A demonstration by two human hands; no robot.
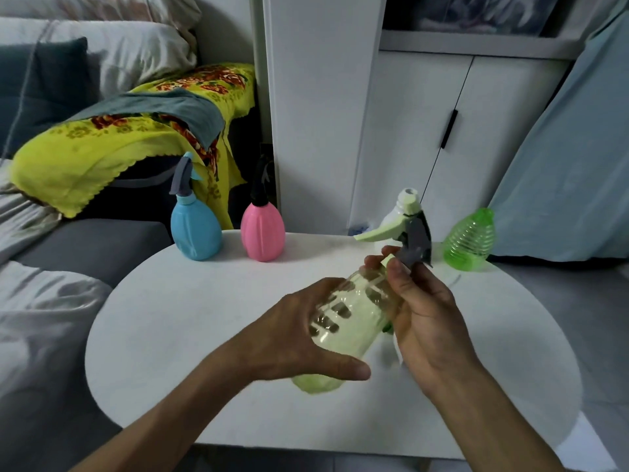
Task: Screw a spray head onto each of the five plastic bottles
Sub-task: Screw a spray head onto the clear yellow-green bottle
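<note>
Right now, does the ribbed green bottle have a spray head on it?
No, the ribbed green bottle stands on the table with its neck bare.

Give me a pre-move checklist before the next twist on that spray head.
1. Left hand wrapped around the clear bottle: ok.
2. Right hand fingers at the neck, below the spray head: ok.
3. Head seated straight on the threads: cannot tell, fingers hide the collar.
4. Blue bottle and pink bottle already capped: ok.
5. White bottle and green bottle capped: not ok, necks open.
6. Spare heads within reach: cannot tell.
</note>
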